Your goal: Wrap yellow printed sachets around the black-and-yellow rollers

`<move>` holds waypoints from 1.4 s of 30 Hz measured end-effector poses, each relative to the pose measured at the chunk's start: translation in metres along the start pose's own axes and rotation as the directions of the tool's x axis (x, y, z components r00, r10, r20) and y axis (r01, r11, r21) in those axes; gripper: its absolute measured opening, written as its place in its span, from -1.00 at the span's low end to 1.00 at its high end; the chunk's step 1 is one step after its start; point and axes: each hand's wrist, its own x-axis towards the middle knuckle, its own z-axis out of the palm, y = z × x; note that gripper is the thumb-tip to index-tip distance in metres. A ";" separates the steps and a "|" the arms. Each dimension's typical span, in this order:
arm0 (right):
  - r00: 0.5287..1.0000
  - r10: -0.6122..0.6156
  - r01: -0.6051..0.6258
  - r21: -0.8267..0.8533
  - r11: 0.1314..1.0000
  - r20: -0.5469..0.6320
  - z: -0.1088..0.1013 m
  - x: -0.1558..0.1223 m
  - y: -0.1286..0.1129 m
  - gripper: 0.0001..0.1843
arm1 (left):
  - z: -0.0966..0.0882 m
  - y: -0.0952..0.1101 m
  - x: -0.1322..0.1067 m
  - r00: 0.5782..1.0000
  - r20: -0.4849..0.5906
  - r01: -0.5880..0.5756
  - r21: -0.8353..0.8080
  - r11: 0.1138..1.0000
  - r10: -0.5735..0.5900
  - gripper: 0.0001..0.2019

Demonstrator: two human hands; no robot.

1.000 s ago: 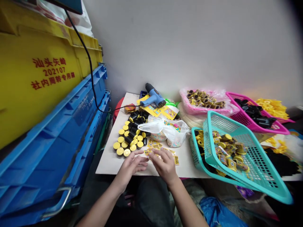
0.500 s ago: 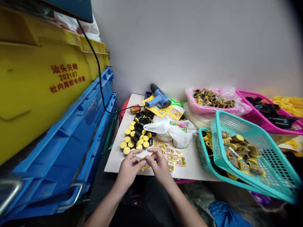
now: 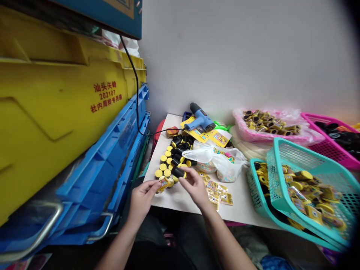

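My left hand (image 3: 143, 197) pinches a small yellow printed label (image 3: 163, 183) just above the near edge of the white board (image 3: 180, 197). My right hand (image 3: 194, 186) grips a small black tube with a yellow cap (image 3: 179, 172), lifted beside the cluster of like tubes (image 3: 172, 157) standing on the board. More yellow labels (image 3: 217, 191) lie loose to the right of my right hand.
Stacked yellow (image 3: 56, 112) and blue crates (image 3: 107, 168) wall the left side. A blue heat gun (image 3: 201, 119) with its cord lies at the back. A clear bag of beads (image 3: 222, 161), teal baskets (image 3: 306, 191) and pink baskets (image 3: 281, 131) of parts fill the right.
My right hand let go of the label and picked a black tube from the cluster. My left hand kept the label. The view swung left.
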 end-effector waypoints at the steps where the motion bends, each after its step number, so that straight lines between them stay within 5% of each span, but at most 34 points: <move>1: 0.999 0.029 -0.034 0.114 0.993 0.043 -0.008 -0.004 -0.005 -0.66 | 0.000 0.000 0.000 1.000 0.022 -0.014 0.008 1.000 0.014 -0.84; 4: 0.989 0.028 -0.063 0.244 0.968 0.144 -0.029 -0.011 -0.017 -0.69 | 0.004 0.000 -0.001 0.995 0.083 -0.063 0.003 0.998 0.062 -0.86; 12: 0.881 0.154 -0.268 0.204 0.942 0.446 -0.045 -0.015 -0.015 -0.70 | 0.010 0.008 -0.005 0.941 0.297 -0.150 -0.067 0.986 0.163 -0.88; 15: 0.885 0.184 -0.268 0.146 0.952 0.427 -0.045 -0.020 -0.012 -0.70 | 0.013 0.010 -0.007 0.917 0.381 -0.102 -0.072 0.992 0.121 -0.87; 20: 0.958 0.064 -0.079 0.042 0.996 0.279 -0.041 -0.030 -0.010 -0.64 | 0.023 0.009 -0.010 0.920 0.387 -0.019 -0.105 0.994 0.058 -0.80; 24: 0.953 0.034 -0.098 0.201 0.975 0.303 -0.034 -0.037 -0.001 -0.58 | 0.032 0.008 -0.015 0.914 0.403 0.023 -0.150 0.988 0.040 -0.80; 28: 0.879 0.241 -0.441 0.507 0.741 0.412 -0.018 -0.048 0.007 -0.46 | 0.038 0.009 -0.021 0.887 0.461 0.136 -0.212 0.968 -0.024 -0.77; 30: 0.842 0.270 -0.528 0.607 0.594 0.468 -0.012 -0.052 0.005 -0.41 | 0.039 0.009 -0.023 0.875 0.482 0.156 -0.206 0.966 -0.038 -0.78; 32: 0.831 0.286 -0.551 0.637 0.539 0.476 -0.010 -0.056 0.001 -0.40 | 0.040 0.010 -0.024 0.862 0.505 0.135 -0.178 0.975 -0.027 -0.79; 35: 0.851 0.282 -0.519 0.636 0.571 0.442 -0.011 -0.061 -0.006 -0.43 | 0.042 0.015 -0.025 0.828 0.559 0.030 -0.135 0.990 0.051 -0.80; 38: 0.928 0.261 -0.372 0.641 0.671 0.265 -0.015 -0.070 -0.011 -0.51 | 0.047 0.023 -0.027 0.773 0.565 -0.312 -0.060 0.948 0.290 -0.80; 40: 0.968 0.222 -0.249 0.507 0.825 0.114 -0.026 -0.079 -0.017 -0.56 | 0.052 0.027 -0.029 0.716 0.556 -0.500 -0.015 0.866 0.423 -0.74; 42: 0.991 0.100 -0.080 0.211 0.974 -0.085 -0.051 -0.086 -0.027 -0.59 | 0.055 0.028 -0.032 0.695 0.545 -0.551 -0.014 0.834 0.469 -0.62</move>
